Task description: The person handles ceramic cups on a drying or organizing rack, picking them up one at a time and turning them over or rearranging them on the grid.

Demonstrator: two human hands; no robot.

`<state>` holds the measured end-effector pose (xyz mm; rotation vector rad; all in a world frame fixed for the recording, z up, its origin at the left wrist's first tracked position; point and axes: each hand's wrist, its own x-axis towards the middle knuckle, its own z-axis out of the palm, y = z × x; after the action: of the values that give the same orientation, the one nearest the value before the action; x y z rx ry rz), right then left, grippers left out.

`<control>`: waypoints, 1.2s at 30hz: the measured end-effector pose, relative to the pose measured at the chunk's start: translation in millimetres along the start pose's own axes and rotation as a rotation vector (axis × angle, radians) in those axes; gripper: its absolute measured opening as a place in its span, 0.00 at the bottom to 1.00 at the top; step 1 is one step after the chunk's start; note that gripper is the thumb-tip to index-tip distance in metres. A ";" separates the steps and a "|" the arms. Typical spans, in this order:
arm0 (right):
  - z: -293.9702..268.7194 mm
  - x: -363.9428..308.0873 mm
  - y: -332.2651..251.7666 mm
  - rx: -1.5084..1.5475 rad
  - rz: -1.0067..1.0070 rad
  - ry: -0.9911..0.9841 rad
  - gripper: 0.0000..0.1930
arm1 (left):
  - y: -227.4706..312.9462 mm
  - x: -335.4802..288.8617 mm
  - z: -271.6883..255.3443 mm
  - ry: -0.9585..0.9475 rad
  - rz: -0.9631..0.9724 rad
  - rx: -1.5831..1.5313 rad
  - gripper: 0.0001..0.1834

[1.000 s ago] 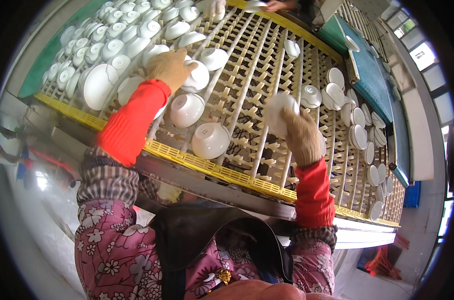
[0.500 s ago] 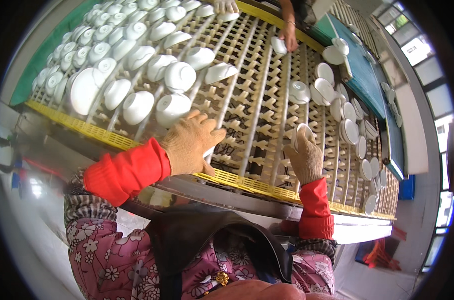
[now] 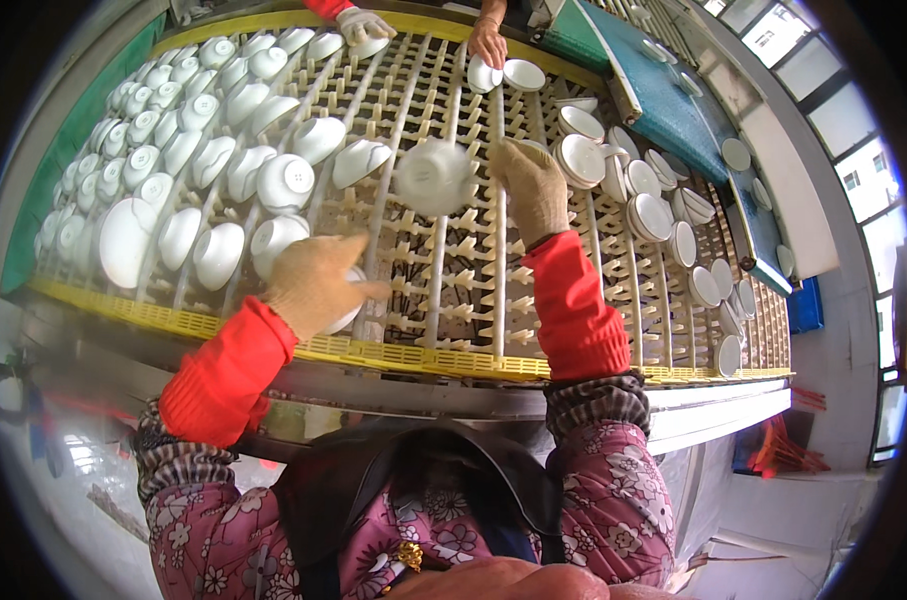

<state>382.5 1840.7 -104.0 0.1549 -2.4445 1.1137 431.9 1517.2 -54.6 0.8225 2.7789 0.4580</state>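
My left hand [image 3: 318, 285], in a tan glove, is over a white bowl [image 3: 348, 308] near the front edge of a pegged conveyor rack [image 3: 453, 330]. Its thumb and index finger stretch apart to the right, and no firm hold on the bowl shows. My right hand [image 3: 533, 190], gloved alike, reaches further in, with its fingertips blurred beside a mostly hidden white piece of tableware. Whether it grips that piece is unclear. To its left, a white bowl [image 3: 433, 178] is smeared by motion. Another bowl [image 3: 276, 240] sits behind my left hand.
Upside-down bowls [image 3: 285, 182] crowd the rack's left side. Small white dishes [image 3: 650, 217] cluster at right, near a blue-green belt [image 3: 663, 125]. Across the rack are a co-worker's gloved hand [image 3: 365, 25] and a bare hand [image 3: 487, 42] at a bowl. A yellow guard [image 3: 423, 358] edges the front.
My right hand has moved forward and left from the small white piece it was at. A blurred bowl now shows between my hands. My left hand's fingers have spread. The view has shifted.
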 end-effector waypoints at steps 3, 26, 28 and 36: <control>2.0 2.1 -11.5 -0.189 0.120 0.213 0.23 | -30.6 -5.0 4.2 0.331 0.104 -0.012 0.41; -48.4 -32.8 33.0 -0.334 0.468 -0.145 0.29 | -54.0 55.5 13.6 0.312 0.011 0.179 0.55; -47.7 -36.7 20.1 -0.311 0.425 -0.234 0.24 | -41.4 55.9 13.6 0.285 -0.043 0.190 0.54; -63.3 -21.7 36.2 0.038 0.363 0.383 0.22 | 7.6 63.1 11.0 0.596 0.277 0.306 0.42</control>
<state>414.0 1909.9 -102.2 -0.4671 -2.1527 1.2067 386.8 1561.0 -69.1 1.3399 3.3502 0.3721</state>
